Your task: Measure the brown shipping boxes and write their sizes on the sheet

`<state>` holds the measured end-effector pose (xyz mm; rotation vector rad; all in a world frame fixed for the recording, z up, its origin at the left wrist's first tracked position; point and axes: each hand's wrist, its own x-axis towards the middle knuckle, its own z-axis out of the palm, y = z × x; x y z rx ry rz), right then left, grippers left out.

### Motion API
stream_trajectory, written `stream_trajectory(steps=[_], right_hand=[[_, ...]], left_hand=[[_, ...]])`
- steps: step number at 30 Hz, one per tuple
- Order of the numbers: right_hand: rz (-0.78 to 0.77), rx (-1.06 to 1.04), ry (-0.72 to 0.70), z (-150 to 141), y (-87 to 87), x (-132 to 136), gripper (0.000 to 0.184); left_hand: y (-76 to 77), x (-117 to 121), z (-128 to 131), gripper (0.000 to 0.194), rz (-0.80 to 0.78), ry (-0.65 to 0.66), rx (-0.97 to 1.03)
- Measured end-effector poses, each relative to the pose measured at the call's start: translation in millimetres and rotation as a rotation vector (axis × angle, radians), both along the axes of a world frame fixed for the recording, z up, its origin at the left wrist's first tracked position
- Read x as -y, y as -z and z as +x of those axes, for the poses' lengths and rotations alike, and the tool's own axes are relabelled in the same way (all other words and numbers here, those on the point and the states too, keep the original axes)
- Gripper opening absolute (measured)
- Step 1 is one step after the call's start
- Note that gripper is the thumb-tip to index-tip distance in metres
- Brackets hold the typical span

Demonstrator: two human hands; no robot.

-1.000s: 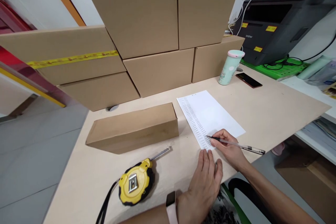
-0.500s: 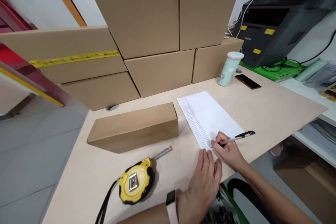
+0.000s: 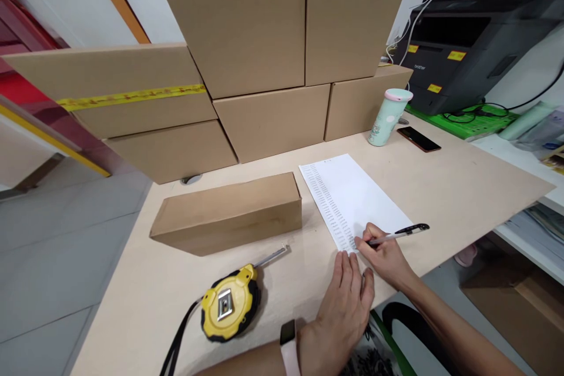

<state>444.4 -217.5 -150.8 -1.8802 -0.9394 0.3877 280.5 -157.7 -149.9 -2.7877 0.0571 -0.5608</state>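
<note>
Gripping a pen (image 3: 399, 235) low, prob for control, R hand (image 3: 386, 257) rests at the paper (image 3: 363, 191)'s 5 o'clock; L hand (image 3: 341, 314) lies flat at 6, grasping nothing, prob bc paper slips. Tape measure (image 3: 235, 302)'s at 8, box (image 3: 229, 217) at 9.

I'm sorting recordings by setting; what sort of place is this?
Probably an office or packing room: a big black printer, stacked brown cardboard boxes and a white printed sheet on a pale wooden desk suggest it.
</note>
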Motion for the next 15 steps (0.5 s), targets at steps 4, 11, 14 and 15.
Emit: stream_trajectory(steps=[4, 11, 14, 15], right_hand=[[0.012, 0.002, -0.011, 0.2, 0.5, -0.1, 0.029], [0.013, -0.016, -0.024, -0.8, -2.6, -0.2, 0.028], [0.019, -0.006, -0.007, -0.4, -2.7, -0.3, 0.028], [0.021, 0.000, -0.002, -0.1, -2.2, -0.3, 0.028]], left_hand=[[-1.5, 0.4, -1.1, 0.044, 0.003, -0.002, 0.008], [-2.8, -0.7, -0.9, 0.048, 0.008, 0.003, -0.048], [0.0, -0.9, 0.0, 0.048, 0.013, 0.012, -0.054], [0.9, -0.8, 0.2, 0.048, 0.018, 0.010, -0.050]])
